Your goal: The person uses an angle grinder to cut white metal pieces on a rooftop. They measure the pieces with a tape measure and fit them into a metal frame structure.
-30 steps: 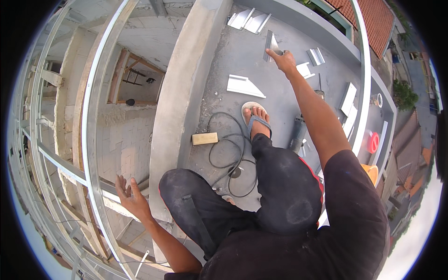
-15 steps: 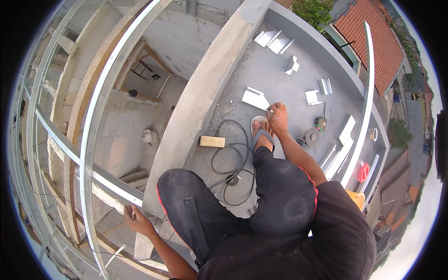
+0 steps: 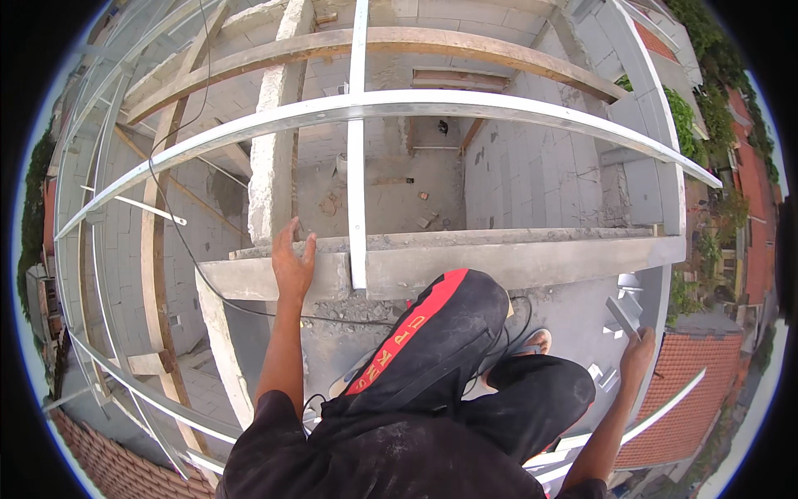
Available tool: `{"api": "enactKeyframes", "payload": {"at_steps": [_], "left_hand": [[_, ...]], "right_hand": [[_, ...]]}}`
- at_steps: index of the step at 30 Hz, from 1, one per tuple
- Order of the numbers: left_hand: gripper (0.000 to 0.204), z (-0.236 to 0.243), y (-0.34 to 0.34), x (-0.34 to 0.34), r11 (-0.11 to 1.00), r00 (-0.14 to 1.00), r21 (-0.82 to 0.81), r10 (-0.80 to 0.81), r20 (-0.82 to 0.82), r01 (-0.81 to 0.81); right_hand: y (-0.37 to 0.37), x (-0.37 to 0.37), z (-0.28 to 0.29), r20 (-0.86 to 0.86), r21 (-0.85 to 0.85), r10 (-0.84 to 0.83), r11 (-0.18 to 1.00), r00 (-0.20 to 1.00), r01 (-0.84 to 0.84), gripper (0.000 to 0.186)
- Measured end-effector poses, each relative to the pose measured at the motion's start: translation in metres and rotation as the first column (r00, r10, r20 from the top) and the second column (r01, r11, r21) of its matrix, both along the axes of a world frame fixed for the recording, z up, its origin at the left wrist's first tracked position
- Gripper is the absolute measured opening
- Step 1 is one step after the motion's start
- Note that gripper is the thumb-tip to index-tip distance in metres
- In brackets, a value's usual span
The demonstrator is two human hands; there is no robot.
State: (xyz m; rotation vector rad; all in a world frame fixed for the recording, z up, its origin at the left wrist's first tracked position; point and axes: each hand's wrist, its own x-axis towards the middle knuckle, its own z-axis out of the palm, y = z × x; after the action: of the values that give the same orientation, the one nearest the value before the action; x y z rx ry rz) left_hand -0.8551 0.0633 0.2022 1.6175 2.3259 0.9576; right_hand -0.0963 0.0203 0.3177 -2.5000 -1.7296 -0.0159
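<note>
My right hand (image 3: 638, 353) grips the end of a short cut piece of metal channel (image 3: 623, 315), held up over the grey ledge on the right. Other short cut metal pieces (image 3: 629, 282) lie on the ledge past it. My left hand (image 3: 293, 264) is open, thumb and fingers apart, over the concrete beam (image 3: 465, 259); whether it touches the beam I cannot tell. To the right of that hand, a long galvanized steel channel (image 3: 357, 191) has its near end set in a gap in the beam.
Another steel channel (image 3: 432, 106) crosses over the first. Beyond the beam, the room drops away deeply. Timber beams (image 3: 399, 39) span it, and a black cable (image 3: 249, 309) runs across the left side. My foot (image 3: 539, 341) rests on the ledge floor, right of my knees.
The view has swung left toward the open room. My right hand has lifted the cut channel piece off the ledge floor. My left hand is now at the concrete beam, near the channel's end.
</note>
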Motion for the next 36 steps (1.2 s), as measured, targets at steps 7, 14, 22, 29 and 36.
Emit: {"api": "enactKeyframes", "payload": {"at_steps": [7,14,22,29,36], "left_hand": [[0.056,-0.020,-0.006,-0.004,0.994,0.997,-0.106,0.011,-0.070,-0.018],[0.068,-0.005,-0.001,-0.002,0.973,0.998,-0.223,0.066,0.004,-0.063],[0.065,-0.015,0.000,-0.008,0.968,0.995,-0.234,0.093,0.019,-0.086],[0.053,-0.017,0.040,-0.014,0.928,0.934,-0.373,0.153,0.323,-0.023],[0.062,-0.119,0.156,-0.055,0.821,0.596,-0.455,0.183,0.782,0.345]], "right_hand": [[0.134,-0.277,0.148,0.089,0.237,0.543,0.803,0.835,-0.547,0.016],[0.188,-0.527,0.062,-0.139,0.220,0.880,0.475,0.454,-0.852,0.023],[0.198,-0.630,-0.057,-0.128,0.074,0.877,0.474,0.463,-0.877,0.019],[0.202,-0.620,-0.083,-0.052,0.069,0.849,0.529,0.526,-0.846,0.018],[0.186,-0.644,-0.090,-0.041,0.026,0.875,0.484,0.483,-0.875,0.014]]}}
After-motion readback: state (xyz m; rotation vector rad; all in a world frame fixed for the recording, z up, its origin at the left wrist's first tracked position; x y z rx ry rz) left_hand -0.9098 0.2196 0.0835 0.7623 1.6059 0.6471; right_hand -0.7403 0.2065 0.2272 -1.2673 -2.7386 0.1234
